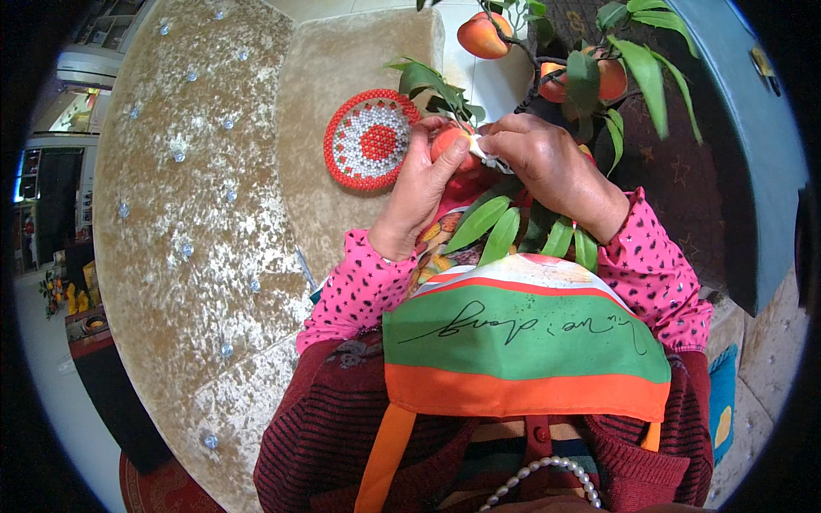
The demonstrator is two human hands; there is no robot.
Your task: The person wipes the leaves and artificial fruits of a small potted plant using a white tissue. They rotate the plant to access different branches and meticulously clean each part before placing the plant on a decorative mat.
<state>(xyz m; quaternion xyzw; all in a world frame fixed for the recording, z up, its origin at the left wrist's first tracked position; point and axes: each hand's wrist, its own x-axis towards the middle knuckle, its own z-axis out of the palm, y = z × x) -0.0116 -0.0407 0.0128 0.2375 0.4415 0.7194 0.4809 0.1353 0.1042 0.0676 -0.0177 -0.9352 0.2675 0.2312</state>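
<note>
My left hand (414, 189) grips a red peach-like fruit (442, 140) on a leafy branch, thumb across its front. Against the fruit's right side, my right hand (551, 163) pinches a small white cloth or tissue (478, 149). Dark and light green leaves (433, 83) rise just above the fruit. More long green leaves (478, 224) hang below my hands, over the apron (526, 340). At the upper right the branch (531, 70) carries other orange-red fruits (484, 35). The fingertips of my right hand are partly hidden.
A round red-and-white beaded dish (378, 144) lies on the beige sofa seat (321, 237), left of my hands. The tufted sofa back (199, 211) fills the left. A blue-grey panel with a metal latch (757, 167) stands at the right. A teal cushion (723, 397) sits at the lower right.
</note>
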